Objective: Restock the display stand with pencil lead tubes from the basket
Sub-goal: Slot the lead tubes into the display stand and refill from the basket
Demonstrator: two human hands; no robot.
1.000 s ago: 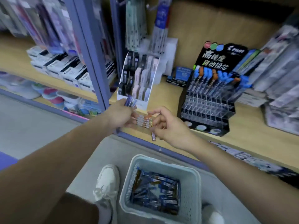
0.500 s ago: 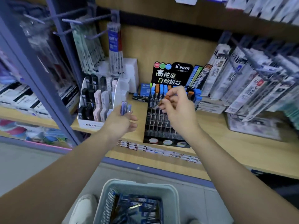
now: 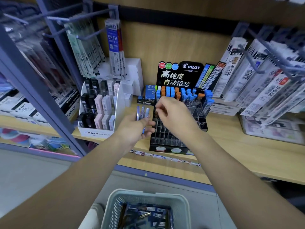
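Down by the person's feet, the basket (image 3: 145,193) holds a heap of lead tubes (image 3: 148,214). Above it, the left hand (image 3: 133,128) has its grip curled round a small fan of blue-capped tubes (image 3: 142,113), just left of the display stand (image 3: 166,138) on the shelf (image 3: 231,146). The right hand (image 3: 175,116) pinches one brownish tube (image 3: 156,112) tight at the stand's left-hand slots. I'd say a tube is being slotted in. Next it needs lining up over an empty cell and releasing. Behind, blue and orange caps (image 3: 186,95) fill the rear rows.
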